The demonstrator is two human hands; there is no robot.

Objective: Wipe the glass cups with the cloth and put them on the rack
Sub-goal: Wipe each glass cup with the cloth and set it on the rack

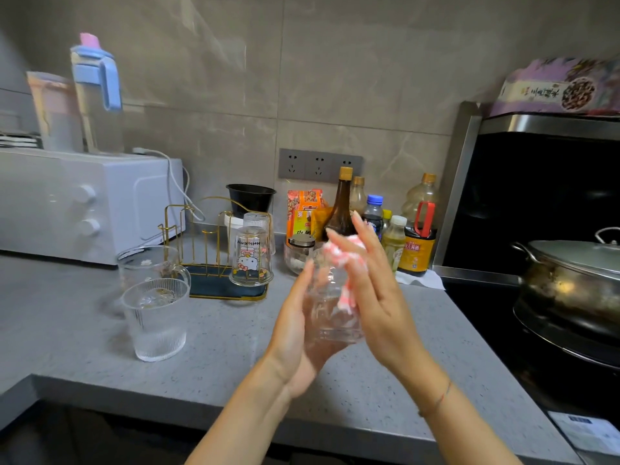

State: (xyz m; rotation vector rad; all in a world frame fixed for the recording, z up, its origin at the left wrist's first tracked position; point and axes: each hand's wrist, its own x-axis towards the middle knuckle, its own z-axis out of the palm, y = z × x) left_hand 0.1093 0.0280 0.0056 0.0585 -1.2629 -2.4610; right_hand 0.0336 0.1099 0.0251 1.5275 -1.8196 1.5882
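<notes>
Because the glass cup (332,318), held above the table (228,350) in the curled left hand (297,325), looks light, slick and breakable, gripping round its wall seems safest while the straight-fingered right hand (377,286) presses the soft cloth (347,261) on it.

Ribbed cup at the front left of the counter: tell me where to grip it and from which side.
Grip the ribbed cup round its middle wall, coming from the right or front. It stands upright, mouth up, with no handle, and the handled cup sits close behind it.
</notes>
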